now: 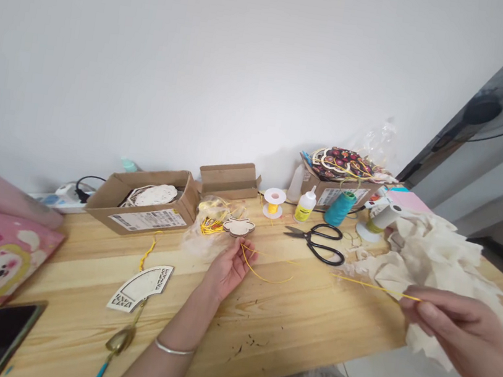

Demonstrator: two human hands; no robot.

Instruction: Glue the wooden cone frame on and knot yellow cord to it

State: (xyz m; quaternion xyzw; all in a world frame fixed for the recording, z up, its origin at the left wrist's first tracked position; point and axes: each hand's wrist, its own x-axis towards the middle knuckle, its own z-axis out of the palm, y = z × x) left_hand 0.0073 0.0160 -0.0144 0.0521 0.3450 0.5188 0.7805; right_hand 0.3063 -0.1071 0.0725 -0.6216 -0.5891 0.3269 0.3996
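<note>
Thin yellow cord (373, 285), pinched by right hand (460, 330) and, beside the pale scalloped wooden plaque (239, 227), left hand (231, 269), is best kept taut.

Craft workspace: scissors (308, 236), glue bottle (304, 210), teal thread cone (339, 210), wooden table (313, 312).

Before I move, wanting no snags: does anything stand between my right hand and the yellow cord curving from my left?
Nothing visible stands between your right hand and that cord; the scissors lie farther back.
</note>
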